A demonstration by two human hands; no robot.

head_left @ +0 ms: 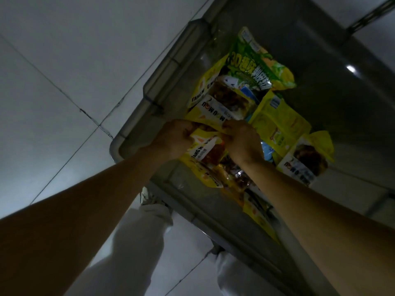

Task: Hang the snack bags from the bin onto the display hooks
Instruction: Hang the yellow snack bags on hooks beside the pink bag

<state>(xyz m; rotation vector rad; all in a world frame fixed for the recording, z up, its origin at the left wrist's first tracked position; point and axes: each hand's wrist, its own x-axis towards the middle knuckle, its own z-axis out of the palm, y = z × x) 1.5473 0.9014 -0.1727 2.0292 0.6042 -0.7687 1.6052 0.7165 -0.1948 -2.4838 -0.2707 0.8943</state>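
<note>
A grey plastic bin (162, 77) stands on the floor below me, holding several yellow and green snack bags. Both my hands reach into it. My left hand (173, 137) and my right hand (243, 139) each pinch the edge of a yellow and white snack bag (210, 117) lying near the bin's left wall. A second similar bag (205, 150) shows between my wrists. A green bag (254, 69) lies at the far end, and more yellow bags (277, 122) lie to the right. No display hooks are in view.
The bin sits on a pale tiled floor (64, 60). My legs in light trousers (136, 242) stand against the bin's near edge. A dark metal frame piece (367, 16) crosses the top right corner. The light is dim.
</note>
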